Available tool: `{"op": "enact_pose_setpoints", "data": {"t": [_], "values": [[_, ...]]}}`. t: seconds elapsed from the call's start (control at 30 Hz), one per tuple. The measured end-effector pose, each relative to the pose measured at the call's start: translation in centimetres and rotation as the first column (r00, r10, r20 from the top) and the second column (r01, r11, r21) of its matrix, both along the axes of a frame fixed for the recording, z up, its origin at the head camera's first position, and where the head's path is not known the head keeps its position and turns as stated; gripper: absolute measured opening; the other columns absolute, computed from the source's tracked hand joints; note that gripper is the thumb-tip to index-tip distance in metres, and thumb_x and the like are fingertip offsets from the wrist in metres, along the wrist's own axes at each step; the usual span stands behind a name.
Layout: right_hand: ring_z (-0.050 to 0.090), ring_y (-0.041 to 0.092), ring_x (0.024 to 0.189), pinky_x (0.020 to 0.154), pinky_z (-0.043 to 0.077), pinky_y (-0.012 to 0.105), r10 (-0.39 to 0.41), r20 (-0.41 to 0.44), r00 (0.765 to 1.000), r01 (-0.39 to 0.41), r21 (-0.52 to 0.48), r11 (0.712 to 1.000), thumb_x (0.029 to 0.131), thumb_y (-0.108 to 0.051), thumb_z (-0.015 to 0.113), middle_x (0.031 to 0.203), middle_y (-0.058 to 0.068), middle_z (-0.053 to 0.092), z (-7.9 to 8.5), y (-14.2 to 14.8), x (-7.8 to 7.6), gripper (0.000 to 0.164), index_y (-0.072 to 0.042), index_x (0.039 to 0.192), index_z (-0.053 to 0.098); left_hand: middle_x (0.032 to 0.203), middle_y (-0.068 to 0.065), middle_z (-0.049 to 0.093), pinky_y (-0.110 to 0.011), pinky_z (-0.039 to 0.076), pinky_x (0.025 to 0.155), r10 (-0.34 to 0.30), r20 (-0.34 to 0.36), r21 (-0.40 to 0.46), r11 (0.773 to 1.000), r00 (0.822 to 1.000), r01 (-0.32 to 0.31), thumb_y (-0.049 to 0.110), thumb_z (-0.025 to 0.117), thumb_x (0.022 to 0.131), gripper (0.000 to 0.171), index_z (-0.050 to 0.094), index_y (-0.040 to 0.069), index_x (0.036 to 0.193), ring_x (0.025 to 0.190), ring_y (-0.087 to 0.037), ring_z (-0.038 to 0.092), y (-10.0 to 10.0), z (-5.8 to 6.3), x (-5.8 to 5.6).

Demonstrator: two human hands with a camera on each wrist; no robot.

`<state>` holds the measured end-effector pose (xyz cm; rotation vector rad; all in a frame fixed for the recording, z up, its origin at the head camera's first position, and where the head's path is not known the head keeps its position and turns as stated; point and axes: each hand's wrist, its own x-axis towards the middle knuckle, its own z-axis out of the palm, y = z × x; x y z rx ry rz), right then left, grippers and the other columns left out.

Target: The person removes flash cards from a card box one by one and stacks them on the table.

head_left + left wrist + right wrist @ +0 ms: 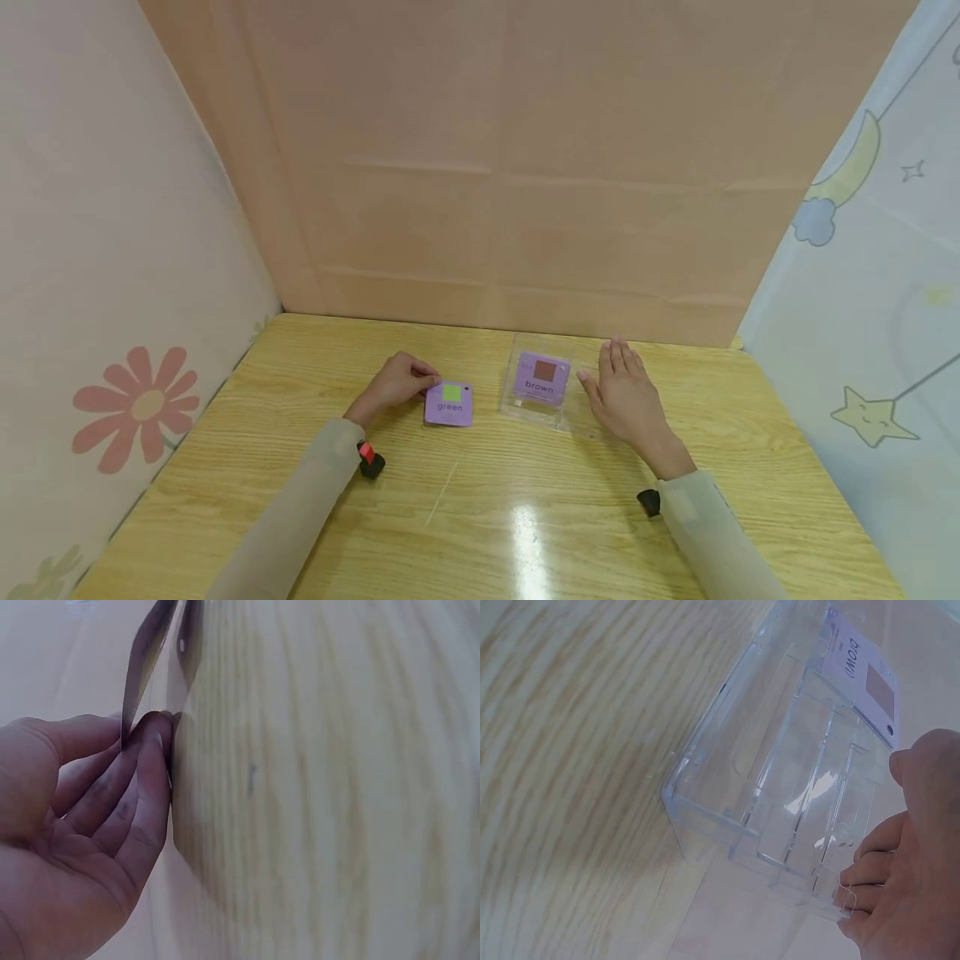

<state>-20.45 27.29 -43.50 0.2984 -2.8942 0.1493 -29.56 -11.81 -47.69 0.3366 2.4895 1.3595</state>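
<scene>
One green card (449, 414), pinched at its upper left corner between thumb and fingers of the left hand (397, 385), left of one clear box (780, 795) on the table (405, 554). Inside the box, tilted, one brown card (540, 392); two cards altogether. Beside the box's right end, the right hand (626, 400), fingers straight, gripping nothing. Farther out, two pale sleeves (296, 508) (716, 533) and two black wrist pieces (372, 467) (648, 502).

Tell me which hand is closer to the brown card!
The right hand. It is just to the right of the brown card; the left hand is farther away, off to the left, pinching the green card.
</scene>
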Motion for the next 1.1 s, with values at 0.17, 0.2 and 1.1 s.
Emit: {"op": "enact_pose_setpoints", "data": {"t": [0.17,0.2,1.1], "values": [[0.025,0.056,0.156,0.130,0.022,0.065,-0.004,0.008,1.000,0.004,-0.008,1.000,0.115,-0.041,0.037,0.164,0.041,0.027,-0.11,0.07,-0.18,0.074,0.021,0.155,0.028,0.107,-0.010,0.080,-0.025,0.059,0.074,-0.005,-0.088,-0.085,0.996,0.996,-0.002,0.017,0.072,0.101,0.018,0.082,0.007,0.110,0.090,-0.014,0.070,0.03,0.04,-0.05],[0.024,0.055,0.156,0.130,0.022,0.065,-0.004,0.007,1.000,0.004,-0.008,1.000,0.115,-0.041,0.037,0.164,0.041,0.026,-0.17,0.10,-0.24,0.074,0.021,0.155,0.028,0.108,-0.009,0.080,-0.026,0.059,0.076,-0.006,-0.107,-0.106,0.994,0.994,-0.005,0.018,0.072,0.100,0.017,0.083,0.008,0.110,0.092,-0.015,0.070,0.07,0.06,-0.04],[0.028,0.056,0.154,0.129,0.025,0.065,0.015,-0.018,1.000,-0.015,0.014,1.000,0.114,-0.038,0.040,0.161,0.043,0.030,-0.91,0.33,-0.65,0.073,0.023,0.153,0.030,0.110,-0.007,0.078,-0.040,0.059,0.092,-0.009,-0.196,-0.133,0.991,0.981,-0.018,0.013,0.075,0.096,0.016,0.080,0.008,0.109,0.103,-0.022,0.070,0.36,0.64,0.67]]}}
